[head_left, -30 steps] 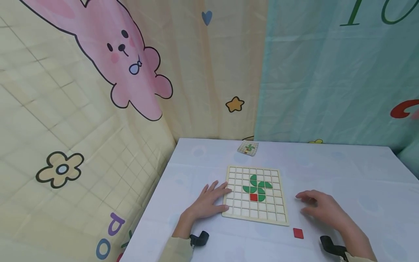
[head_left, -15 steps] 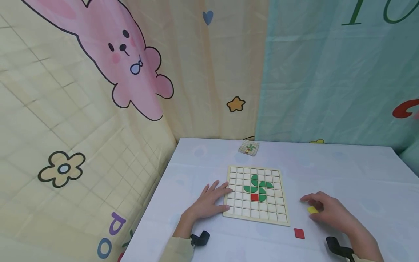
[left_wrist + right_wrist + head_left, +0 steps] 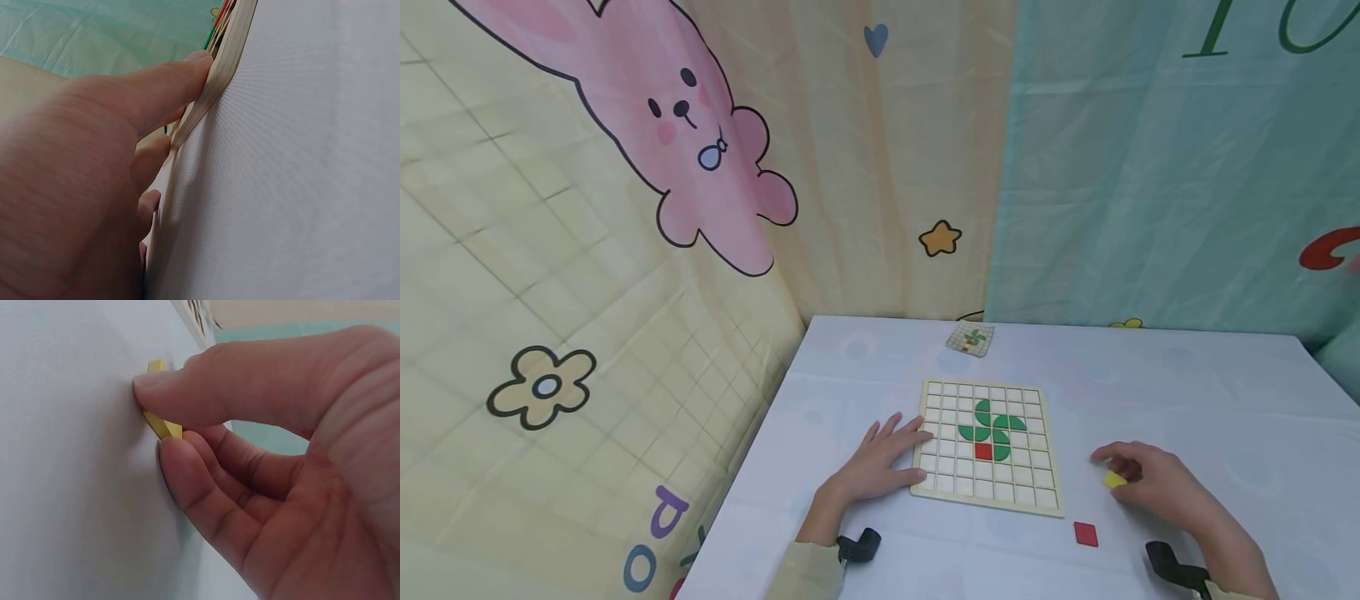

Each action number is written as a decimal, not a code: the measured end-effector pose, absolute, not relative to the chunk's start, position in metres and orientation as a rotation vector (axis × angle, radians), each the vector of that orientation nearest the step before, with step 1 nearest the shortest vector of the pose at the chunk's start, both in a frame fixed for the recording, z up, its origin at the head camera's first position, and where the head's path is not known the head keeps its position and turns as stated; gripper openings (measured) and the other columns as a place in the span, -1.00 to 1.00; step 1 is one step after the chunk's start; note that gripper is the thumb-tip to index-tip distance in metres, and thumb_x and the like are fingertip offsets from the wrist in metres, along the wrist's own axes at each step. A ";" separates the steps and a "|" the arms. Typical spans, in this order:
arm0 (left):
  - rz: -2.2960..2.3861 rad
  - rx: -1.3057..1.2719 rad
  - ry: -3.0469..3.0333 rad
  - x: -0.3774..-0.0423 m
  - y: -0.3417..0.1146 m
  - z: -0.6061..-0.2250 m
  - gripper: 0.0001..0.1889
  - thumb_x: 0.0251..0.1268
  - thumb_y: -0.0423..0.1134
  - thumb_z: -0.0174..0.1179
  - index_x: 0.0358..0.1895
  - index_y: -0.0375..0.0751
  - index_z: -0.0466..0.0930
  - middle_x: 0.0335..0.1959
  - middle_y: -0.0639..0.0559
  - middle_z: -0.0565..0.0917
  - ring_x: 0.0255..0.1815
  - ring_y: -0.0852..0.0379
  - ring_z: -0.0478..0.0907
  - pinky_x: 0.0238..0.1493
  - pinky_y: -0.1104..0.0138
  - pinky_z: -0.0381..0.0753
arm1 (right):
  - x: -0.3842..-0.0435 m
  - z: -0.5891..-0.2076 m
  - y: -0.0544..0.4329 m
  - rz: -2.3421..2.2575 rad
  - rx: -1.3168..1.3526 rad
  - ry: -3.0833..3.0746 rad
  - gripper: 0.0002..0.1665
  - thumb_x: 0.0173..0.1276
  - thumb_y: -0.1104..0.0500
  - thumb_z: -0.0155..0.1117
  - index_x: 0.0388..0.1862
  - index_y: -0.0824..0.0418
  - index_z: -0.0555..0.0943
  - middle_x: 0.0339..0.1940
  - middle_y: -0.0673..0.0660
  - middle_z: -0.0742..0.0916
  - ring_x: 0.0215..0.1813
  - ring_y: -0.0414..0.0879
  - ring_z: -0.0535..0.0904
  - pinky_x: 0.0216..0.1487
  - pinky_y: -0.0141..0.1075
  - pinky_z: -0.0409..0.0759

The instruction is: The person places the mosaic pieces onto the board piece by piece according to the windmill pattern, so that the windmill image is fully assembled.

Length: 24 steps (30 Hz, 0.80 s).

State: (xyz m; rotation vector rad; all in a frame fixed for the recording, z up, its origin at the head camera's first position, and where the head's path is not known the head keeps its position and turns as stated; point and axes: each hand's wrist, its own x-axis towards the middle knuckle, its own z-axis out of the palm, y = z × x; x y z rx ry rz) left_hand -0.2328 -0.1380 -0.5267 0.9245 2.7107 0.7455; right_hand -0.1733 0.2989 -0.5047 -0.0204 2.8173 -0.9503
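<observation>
My left hand (image 3: 878,462) rests with spread fingers on the left edge of a square wooden grid board (image 3: 1028,493). In the left wrist view its thumb (image 3: 178,78) touches the board's side. Several green rounded pieces (image 3: 1001,452) form a pinwheel on the grid, and a red square tile (image 3: 982,451) lies in a cell beside them. Right of the board, my right hand (image 3: 1161,487) pinches a small yellow piece (image 3: 1113,480) between thumb and finger, low over the table. Fingers partly cover this yellow piece (image 3: 170,429) in the right wrist view, so its full shape is hidden.
A second red square tile (image 3: 1086,534) lies on the white table (image 3: 1217,392), off the board's lower right corner. Behind the board is a small card (image 3: 970,339) printed with a similar grid and pinwheel. Patterned curtains (image 3: 880,167) hang behind the table.
The right hand has shifted slightly right and down, and the yellow piece has come into view in its fingers. My left hand and the board have stayed put.
</observation>
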 end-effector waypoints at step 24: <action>0.744 0.920 2.708 -0.231 -0.137 -0.525 -0.33 0.41 0.21 0.14 0.53 0.22 0.28 0.63 0.26 0.04 0.65 -0.04 -0.23 0.55 -0.12 -0.26 | -0.177 -0.506 0.295 -0.975 0.087 2.894 -0.69 0.20 0.37 0.46 -0.09 0.16 0.69 -0.19 0.11 0.72 -0.14 0.05 0.59 -0.09 0.02 0.68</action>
